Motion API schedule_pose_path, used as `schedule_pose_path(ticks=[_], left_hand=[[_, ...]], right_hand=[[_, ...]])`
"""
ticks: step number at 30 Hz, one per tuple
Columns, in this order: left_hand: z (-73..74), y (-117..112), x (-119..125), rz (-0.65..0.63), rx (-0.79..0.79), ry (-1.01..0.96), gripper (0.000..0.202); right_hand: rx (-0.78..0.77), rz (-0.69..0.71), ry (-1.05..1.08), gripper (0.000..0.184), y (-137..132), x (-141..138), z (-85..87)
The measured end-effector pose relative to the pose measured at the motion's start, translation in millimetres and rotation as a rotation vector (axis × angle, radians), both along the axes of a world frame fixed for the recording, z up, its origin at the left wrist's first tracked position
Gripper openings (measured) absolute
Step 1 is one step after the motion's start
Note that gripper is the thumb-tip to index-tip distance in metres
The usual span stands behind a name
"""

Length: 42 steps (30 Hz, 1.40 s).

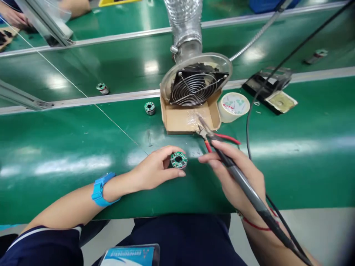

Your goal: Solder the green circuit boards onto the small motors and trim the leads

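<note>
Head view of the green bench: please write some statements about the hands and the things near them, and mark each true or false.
1. The left hand holds a small round part. True.
2. The right hand holds the tape roll. False: it holds a soldering iron; the tape roll lies on the bench.
3. A blue wristband is on the left wrist. True.
4. The fan stands in a metal bowl. False: it stands at the back of a cardboard tray.
</note>
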<state>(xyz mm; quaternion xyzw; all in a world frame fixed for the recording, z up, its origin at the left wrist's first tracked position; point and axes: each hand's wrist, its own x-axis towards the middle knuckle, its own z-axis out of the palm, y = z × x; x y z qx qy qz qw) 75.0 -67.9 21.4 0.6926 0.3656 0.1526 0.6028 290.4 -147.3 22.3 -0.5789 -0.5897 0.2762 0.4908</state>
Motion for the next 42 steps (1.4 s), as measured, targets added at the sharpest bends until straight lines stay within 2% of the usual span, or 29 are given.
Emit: schedule_pose_path(ticks=[4,10,16,22,27,30,34,36,39,42], left_hand=[[10.7,-3.2,16.6,-0.069,0.029,-0.008,0.040],[13.0,-5.6,15.7,-0.129,0.106,0.025,0.045],[10.8,-6.9,11.2,-0.162,0.198,0.029,0.046],[12.9,-7.4,12.0,-0.139,0.228,0.043,0.043],[7.5,-8.0,11.8,-0.117,0.209,0.042,0.039],[2.1,-6.3,13.8,-0.111,0.250,0.091,0.038],[-5.2,-2.9,19.8,-0.073,0.363,0.243,0.027],[-9.9,-0.4,21.1,-0.066,0.371,0.303,0.031],[-18.1,5.6,17.7,0.001,0.260,0.249,0.039],[-24.1,13.4,11.0,0.115,0.125,0.098,0.024]], right_hand=[[-0.055,0.160,-0.010,0.049,10.5,-2.7,14.0],[-0.146,0.278,0.080,0.050,19.6,1.3,13.1],[-0.206,0.312,0.092,0.046,22.4,-0.9,15.4],[-0.155,0.308,0.094,0.035,22.7,-8.4,14.9],[-0.106,0.293,0.093,0.035,20.6,-11.2,4.9],[-0.090,0.257,0.065,0.038,18.7,-12.5,-4.8],[-0.072,0.122,-0.149,0.060,16.0,-16.7,-19.4],[-0.080,0.109,-0.310,0.058,17.1,-19.0,-26.3],[-0.064,0.140,-0.482,0.048,23.4,-20.5,-33.7],[-0.003,0.206,-0.481,0.052,29.9,-18.8,-35.3]])
